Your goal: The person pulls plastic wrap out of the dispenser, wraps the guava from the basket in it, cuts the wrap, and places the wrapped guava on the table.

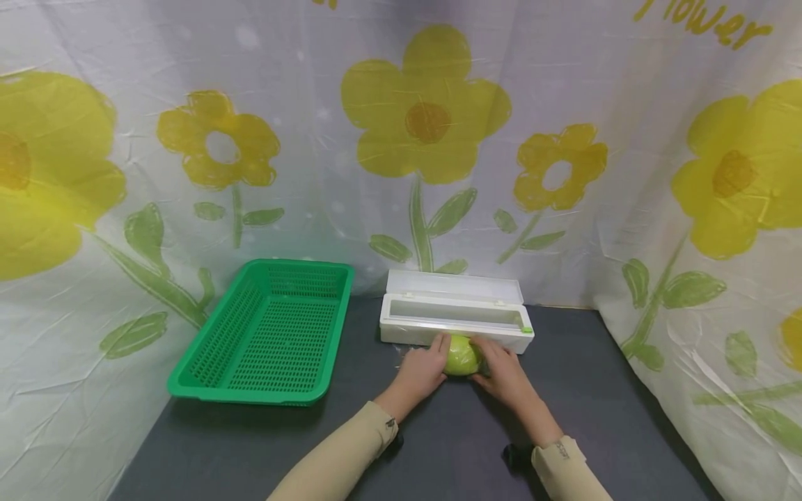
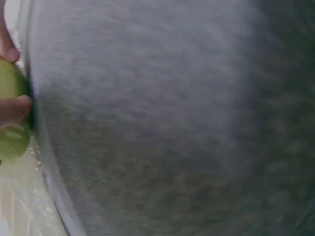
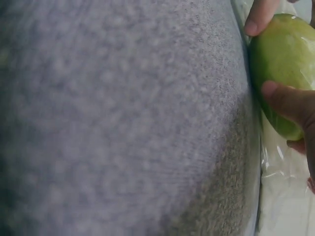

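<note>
A smooth, rounded green fruit (image 1: 461, 356) rests on the dark table, just in front of a white cling film dispenser (image 1: 410, 327). Clear film (image 3: 275, 157) lies around and under the fruit, glossy in the right wrist view. My left hand (image 1: 423, 367) holds the fruit's left side, and my right hand (image 1: 506, 374) holds its right side. Thumbs sit on the near side and fingers reach over towards the dispenser. At the left wrist camera's edge, only part of the fruit (image 2: 11, 81) shows. The dispenser's lid (image 1: 454, 285) stands raised; a small green slider (image 1: 526, 330) sits at its right end.
A green plastic basket (image 1: 335, 334) with slotted walls stands left of the dispenser. The dark table (image 1: 451, 445) runs back to a white curtain (image 1: 313, 229) printed with yellow flowers, which also hangs along both sides.
</note>
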Tool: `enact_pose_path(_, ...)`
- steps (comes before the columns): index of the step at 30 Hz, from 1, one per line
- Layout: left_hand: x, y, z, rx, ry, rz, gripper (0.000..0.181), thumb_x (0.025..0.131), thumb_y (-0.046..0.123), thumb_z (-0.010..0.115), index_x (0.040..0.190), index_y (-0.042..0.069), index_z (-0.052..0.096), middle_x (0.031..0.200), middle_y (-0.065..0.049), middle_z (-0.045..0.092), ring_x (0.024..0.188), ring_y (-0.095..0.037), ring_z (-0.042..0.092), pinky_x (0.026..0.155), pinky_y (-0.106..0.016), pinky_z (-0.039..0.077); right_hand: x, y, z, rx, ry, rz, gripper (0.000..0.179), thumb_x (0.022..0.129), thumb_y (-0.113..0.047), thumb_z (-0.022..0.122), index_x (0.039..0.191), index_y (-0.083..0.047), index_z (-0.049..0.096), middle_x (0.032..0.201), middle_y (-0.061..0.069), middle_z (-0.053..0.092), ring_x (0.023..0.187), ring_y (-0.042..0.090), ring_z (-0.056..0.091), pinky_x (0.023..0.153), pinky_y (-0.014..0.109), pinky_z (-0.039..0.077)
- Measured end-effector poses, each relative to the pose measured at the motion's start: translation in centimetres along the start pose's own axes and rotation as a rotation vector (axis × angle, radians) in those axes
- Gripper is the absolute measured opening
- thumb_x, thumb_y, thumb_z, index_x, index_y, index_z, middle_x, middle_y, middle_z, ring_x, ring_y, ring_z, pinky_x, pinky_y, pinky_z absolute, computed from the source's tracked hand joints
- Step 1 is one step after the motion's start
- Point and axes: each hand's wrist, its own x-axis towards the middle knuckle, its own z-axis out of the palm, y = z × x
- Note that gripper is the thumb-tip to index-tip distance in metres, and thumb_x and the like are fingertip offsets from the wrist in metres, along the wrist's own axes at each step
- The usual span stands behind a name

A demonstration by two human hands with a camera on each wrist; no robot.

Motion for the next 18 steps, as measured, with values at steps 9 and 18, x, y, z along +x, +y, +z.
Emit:
enact_pose_path(9, 0.3, -0.4, -1.7, -0.096, 0.007, 0.006, 0.085, 0.075, 0.044, 0.094, 0.139, 0.005, 0.055, 0.121, -0.005, 0.064, 0.066, -0.015, 0.067, 0.054, -0.031, 0.054, -0.8, 0.5, -0.7, 0.007, 0.031, -0.052, 0.086, 0.071, -0.012, 0.1, 0.144, -0.005, 0.057, 0.14, 0.015, 0.066, 0.125, 0.037, 0.064, 0.105, 0.073, 0.032)
enact_pose_path(18, 0.3, -1.0, -2.5, -0.197, -0.053, -0.028, 0.083, 0.075, 0.047, 0.092, 0.139, 0.007, 0.057, 0.116, -0.004, 0.066, 0.081, -0.017, 0.07, 0.066, -0.033, 0.058, -1.5, 0.6, -0.4, 0.037, 0.216, -0.215, 0.079, 0.068, -0.01, 0.1, 0.136, 0.001, 0.061, 0.14, 0.021, 0.06, 0.128, 0.038, 0.056, 0.096, 0.069, 0.037)
